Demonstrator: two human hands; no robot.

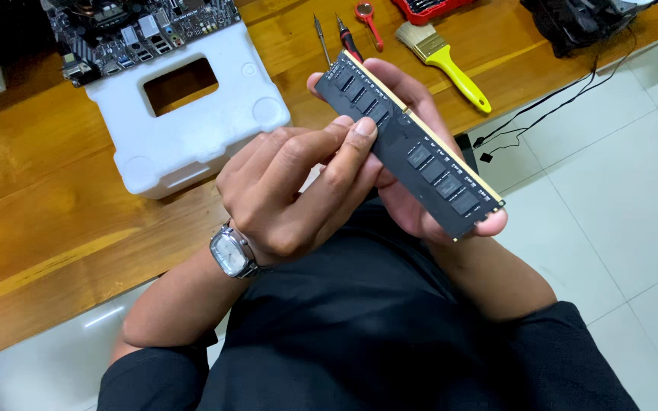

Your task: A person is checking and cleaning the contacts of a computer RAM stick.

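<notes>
A long black memory module [413,148] with several chips and a gold contact edge lies slanted across my right hand [420,205], which cradles it from beneath, fingers curled at both ends. My left hand [298,186], with a square silver wristwatch, rests its fingertips against the module's near long edge at the middle. Both hands hover over my lap, just off the front edge of the wooden table [47,190].
A white foam block [222,129] with a rectangular cut-out carries a motherboard [131,30] at the table's back left. Two screwdrivers [336,38], a red-handled tool [368,21], a yellow-handled brush [443,53] and a red case lie behind. Black cables trail onto the tiled floor [618,190].
</notes>
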